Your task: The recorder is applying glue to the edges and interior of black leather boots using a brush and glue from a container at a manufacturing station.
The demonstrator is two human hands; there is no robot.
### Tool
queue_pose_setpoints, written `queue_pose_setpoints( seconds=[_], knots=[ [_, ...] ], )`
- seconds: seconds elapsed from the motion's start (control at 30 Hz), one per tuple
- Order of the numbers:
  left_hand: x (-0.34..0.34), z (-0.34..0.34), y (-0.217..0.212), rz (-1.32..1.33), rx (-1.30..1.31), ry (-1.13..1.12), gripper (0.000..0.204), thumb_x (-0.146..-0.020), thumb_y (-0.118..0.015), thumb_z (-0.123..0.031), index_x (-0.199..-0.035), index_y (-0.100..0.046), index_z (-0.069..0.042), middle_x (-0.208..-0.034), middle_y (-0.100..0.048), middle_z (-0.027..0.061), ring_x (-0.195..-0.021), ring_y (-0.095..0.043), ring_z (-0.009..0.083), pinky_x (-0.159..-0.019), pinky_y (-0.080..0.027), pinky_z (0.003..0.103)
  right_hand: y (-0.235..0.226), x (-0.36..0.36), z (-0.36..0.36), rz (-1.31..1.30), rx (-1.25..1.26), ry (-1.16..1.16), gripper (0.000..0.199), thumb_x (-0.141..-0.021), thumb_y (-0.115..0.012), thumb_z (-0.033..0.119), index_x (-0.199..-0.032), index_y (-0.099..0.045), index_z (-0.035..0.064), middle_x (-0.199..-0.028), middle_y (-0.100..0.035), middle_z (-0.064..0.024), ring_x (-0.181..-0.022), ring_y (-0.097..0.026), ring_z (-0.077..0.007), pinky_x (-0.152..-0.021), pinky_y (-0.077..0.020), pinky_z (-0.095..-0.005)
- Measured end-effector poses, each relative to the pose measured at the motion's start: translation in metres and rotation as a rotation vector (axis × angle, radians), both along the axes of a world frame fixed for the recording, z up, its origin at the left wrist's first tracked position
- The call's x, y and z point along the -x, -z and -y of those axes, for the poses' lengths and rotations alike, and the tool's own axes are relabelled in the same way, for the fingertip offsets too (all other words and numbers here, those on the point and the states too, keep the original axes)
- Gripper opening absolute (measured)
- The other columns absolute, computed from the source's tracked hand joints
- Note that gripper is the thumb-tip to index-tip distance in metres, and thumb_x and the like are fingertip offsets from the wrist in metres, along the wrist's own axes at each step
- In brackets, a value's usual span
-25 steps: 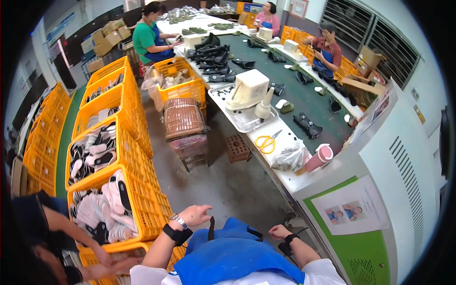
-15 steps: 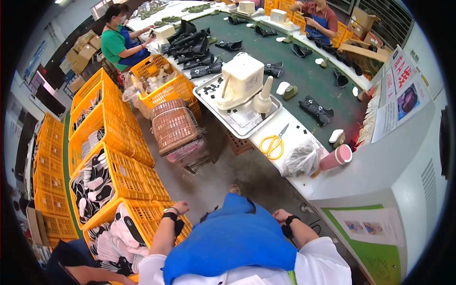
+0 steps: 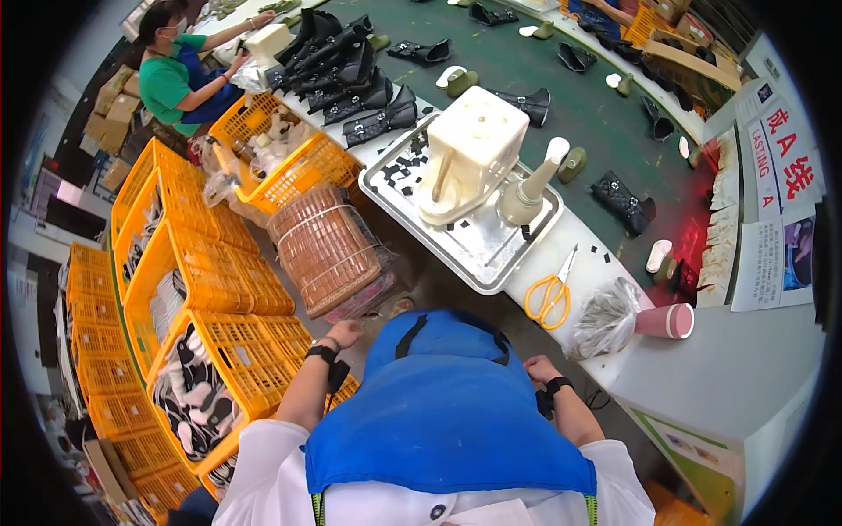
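My left hand (image 3: 345,333) hangs beside my blue apron (image 3: 456,412), its fingers loosely curled with nothing seen in them. It is nearest to a seat wrapped in a brown woven mat (image 3: 324,250) and a yellow crate (image 3: 237,355) of black-and-pink insoles. My right hand (image 3: 538,368) rests low by the apron's other side, fingers curled and partly hidden, holding nothing I can see. Beyond it on the white table edge lie yellow-handled scissors (image 3: 549,298) and a clear plastic bag (image 3: 605,323). A metal tray (image 3: 491,279) carries a white box-shaped container (image 3: 478,140) and a cream pot (image 3: 524,202).
Several black buckled boots (image 3: 381,118) are heaped on the bench edge. Others stand on the green belt (image 3: 500,66). A pink cup (image 3: 664,321) stands at the right. A person in green (image 3: 167,88) works at the far left. Stacked yellow crates (image 3: 189,219) line my left.
My view has come closer to the bench, and the woven-mat seat is now just ahead of my left hand. Both hands stay low at my sides. The far-left person's arm has stretched out.
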State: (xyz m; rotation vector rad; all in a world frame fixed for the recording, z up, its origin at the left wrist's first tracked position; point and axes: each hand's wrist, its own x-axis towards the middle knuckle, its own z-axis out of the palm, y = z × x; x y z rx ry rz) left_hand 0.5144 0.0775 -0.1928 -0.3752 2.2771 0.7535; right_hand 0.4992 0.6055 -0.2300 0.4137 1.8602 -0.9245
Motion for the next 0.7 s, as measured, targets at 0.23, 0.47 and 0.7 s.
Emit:
queue_pose_setpoints(
  seconds=[0.23, 0.47, 0.7],
  knots=[
    [0.174, 0.034, -0.057, -0.862, -0.038, -0.064, 0.017, -0.079, -0.056, -0.013, -0.092, -0.061, -0.004, -0.079, -0.062, 0.0141, -0.072, -0.060, 0.0275, -0.066, -0.048, 0.033, -0.047, -0.008, 0.077, -0.042, -0.024, 0.452, 0.013, -0.081, -0.054, 0.005, -0.092, -0.059, 0.0003, -0.066, -0.057, -0.0044, -0.052, -0.053, -0.0115, -0.047, -0.0438, -0.0236],
    [0.298, 0.000, -0.134, -1.062, -0.116, 0.414, 0.051, -0.064, -0.072, -0.017, -0.111, -0.051, -0.010, -0.104, -0.052, 0.0141, -0.093, -0.053, 0.0314, -0.077, -0.046, 0.037, -0.073, -0.032, 0.142, -0.148, -0.005, 0.678, 0.009, -0.077, -0.054, 0.003, -0.084, -0.060, 0.0001, -0.065, -0.058, -0.0048, -0.052, -0.054, -0.0117, -0.046, -0.0436, -0.0241],
    [0.341, -0.025, -0.106, -0.747, -0.013, 0.577, 0.052, -0.060, -0.072, -0.018, -0.106, -0.052, -0.005, -0.100, -0.051, 0.0181, -0.093, -0.052, 0.0347, -0.081, -0.044, 0.040, -0.061, -0.082, 0.166, -0.327, -0.027, 0.733, 0.016, -0.078, -0.050, 0.001, -0.087, -0.062, -0.0024, -0.067, -0.060, -0.0050, -0.056, -0.053, -0.0119, -0.049, -0.0426, -0.0242]
  ],
)
